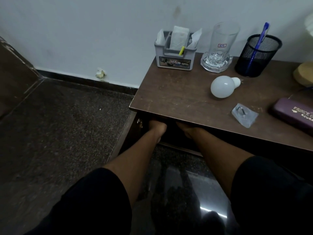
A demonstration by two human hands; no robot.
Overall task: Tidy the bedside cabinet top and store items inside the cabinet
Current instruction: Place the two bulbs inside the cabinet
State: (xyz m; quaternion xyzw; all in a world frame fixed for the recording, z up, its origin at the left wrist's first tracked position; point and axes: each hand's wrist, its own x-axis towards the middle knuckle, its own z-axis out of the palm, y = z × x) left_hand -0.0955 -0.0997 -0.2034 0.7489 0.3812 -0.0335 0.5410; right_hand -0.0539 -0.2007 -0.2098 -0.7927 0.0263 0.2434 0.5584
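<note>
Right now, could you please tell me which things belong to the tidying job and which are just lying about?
Job: light bulb, packaged hook, purple spectacle case, glass mug, mesh pen holder, grey organiser, cabinet top.
Lying about: white scrap by the skirting.

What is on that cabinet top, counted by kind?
Holders: 2 (grey organiser, mesh cup)
Glass: 1
Pen: 1
Bulb: 1
Packed hook: 1
Purple case: 1
Total: 7, not counting the organiser's contents or the yellowish thing cut off at the right edge.
</note>
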